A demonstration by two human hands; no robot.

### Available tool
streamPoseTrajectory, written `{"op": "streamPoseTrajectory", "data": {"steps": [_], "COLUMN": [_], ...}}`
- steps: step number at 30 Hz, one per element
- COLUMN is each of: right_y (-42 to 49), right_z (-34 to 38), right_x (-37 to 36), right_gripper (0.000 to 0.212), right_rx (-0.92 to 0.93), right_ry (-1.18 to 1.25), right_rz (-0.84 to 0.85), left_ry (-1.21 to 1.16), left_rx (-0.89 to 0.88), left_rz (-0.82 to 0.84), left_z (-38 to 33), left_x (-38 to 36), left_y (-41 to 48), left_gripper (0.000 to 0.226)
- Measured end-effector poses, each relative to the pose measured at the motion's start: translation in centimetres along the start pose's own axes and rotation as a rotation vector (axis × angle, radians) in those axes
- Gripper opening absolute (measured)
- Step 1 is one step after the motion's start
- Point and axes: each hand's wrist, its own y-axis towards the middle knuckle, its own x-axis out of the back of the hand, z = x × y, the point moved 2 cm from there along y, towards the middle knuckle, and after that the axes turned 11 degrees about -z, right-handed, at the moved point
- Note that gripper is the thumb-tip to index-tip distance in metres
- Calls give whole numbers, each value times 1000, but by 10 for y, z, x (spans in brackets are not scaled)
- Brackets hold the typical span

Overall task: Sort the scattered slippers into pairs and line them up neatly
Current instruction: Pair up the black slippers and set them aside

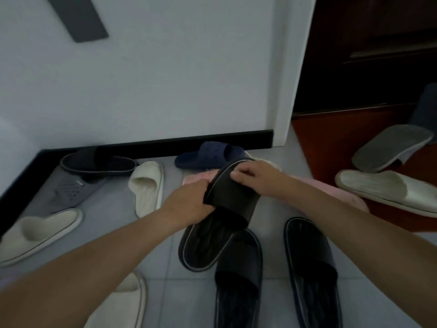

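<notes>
A black slipper (220, 223) hangs tilted above the floor at the centre, held by both hands. My left hand (189, 202) grips its strap from the left; my right hand (250, 176) pinches the toe edge from the right. Below it two more black slippers (238, 278) (312, 268) lie side by side on the tiles. Behind my hands lie a pink slipper (331, 190), partly hidden, and a navy slipper (208, 155) by the skirting. White slippers lie at the left (146, 185) (37, 233) (125, 301) and right (387, 188).
A black slipper (99, 162) and a grey perforated slipper (68, 190) lie in the left corner by the black skirting board (189, 140). An upturned grey-soled slipper (390, 145) rests on the red floor (331, 138) at right. White wall (165, 79) ahead.
</notes>
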Motion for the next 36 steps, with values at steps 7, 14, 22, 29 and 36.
{"op": "streamPoseTrajectory", "data": {"steps": [7,14,22,29,36], "right_y": [-47,-147,-154,-159,-143], "right_z": [-24,-57,-50,-44,-48], "right_x": [-49,-110,-123,-143,-126], "right_gripper": [37,128,94,104,126], "right_rx": [-301,-634,-529,-495,-563], "right_ry": [-209,-364,-500,-370,-306], "right_rz": [47,608,384,440,489], "left_ry": [-229,-160,-91,-177,55], "left_rx": [464,585,499,627,47], "left_rz": [121,212,409,662,389], "left_z": [100,126,116,133,93], "left_x": [-50,-107,-132,-114,-97], "left_y": [-80,-121,-112,-129,-103], "left_gripper": [11,19,32,37,127]}}
